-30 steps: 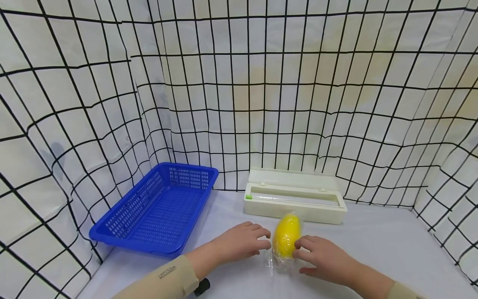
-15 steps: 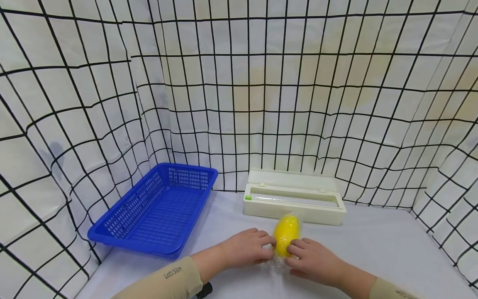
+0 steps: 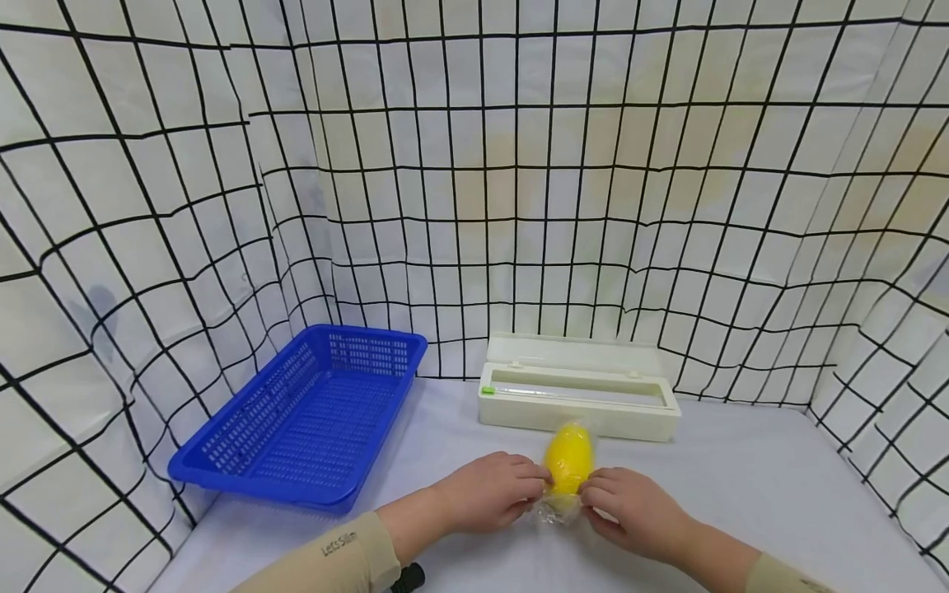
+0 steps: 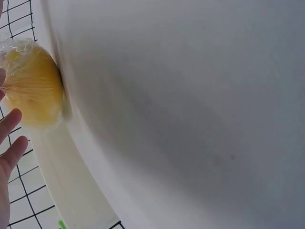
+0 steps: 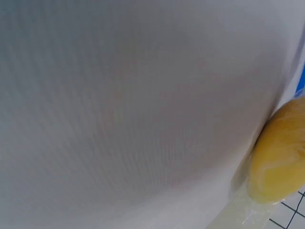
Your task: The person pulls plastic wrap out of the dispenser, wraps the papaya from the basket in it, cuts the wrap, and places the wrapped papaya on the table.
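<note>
Yellow lemon-like fruit (image 3: 568, 458) wrapped in clear film (image 3: 554, 512) sits on the white table (image 3: 741, 494), just in front of the cream wrap dispenser box (image 3: 578, 398). Left hand (image 3: 493, 491) grasps the wrapped fruit from its left side, fingers curled against the film. Right hand (image 3: 633, 512) grasps it from the right, fingertips pinching the film near the fruit's base. Blue plastic basket (image 3: 304, 420) stands to the left, apart from the hands. Grid-pattern cloth (image 3: 474, 165) behind.
</note>
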